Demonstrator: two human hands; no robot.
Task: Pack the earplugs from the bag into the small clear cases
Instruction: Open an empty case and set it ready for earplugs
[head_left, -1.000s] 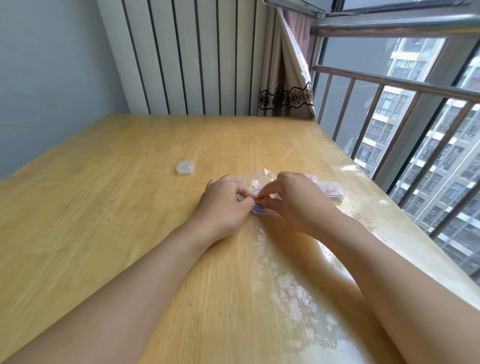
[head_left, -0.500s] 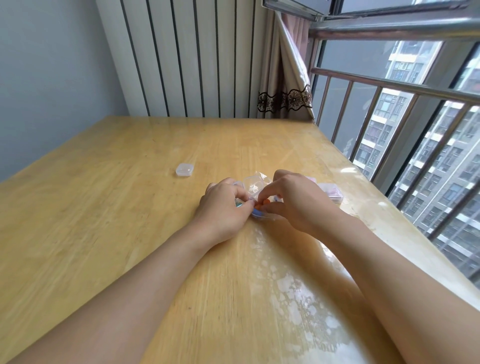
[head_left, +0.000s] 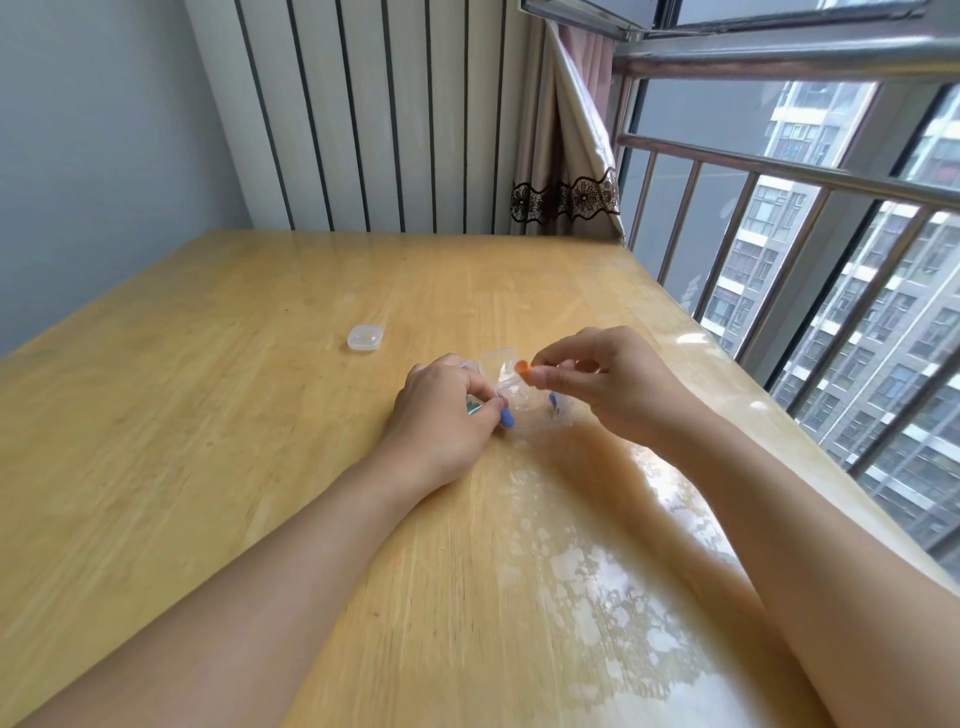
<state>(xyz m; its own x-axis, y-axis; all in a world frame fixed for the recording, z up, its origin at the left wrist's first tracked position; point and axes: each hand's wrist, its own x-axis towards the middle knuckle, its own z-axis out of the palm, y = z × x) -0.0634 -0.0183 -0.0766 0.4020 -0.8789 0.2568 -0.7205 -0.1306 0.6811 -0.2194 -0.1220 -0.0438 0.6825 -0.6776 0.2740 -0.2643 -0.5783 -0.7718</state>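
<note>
The right hand (head_left: 613, 384) pinches an orange earplug (head_left: 521, 370) above the clear bag (head_left: 524, 410), which the left hand (head_left: 447, 410) grips on the counter (head_left: 208, 415). One closed case (head_left: 365, 338) sits apart. Packing seems barely begun; blue earplugs (head_left: 506, 417) remain.

Two bare forearms reach in from the lower edge of the frame, uncovered from elbow to wrist (no sleeve cuff shows anywhere along them). The left hand (head_left: 441, 410) and right hand (head_left: 605, 382) wear no gloves, and no rings, watch or bracelet can be seen on the fingers or wrists. Fingernails look short and unpainted.
</note>
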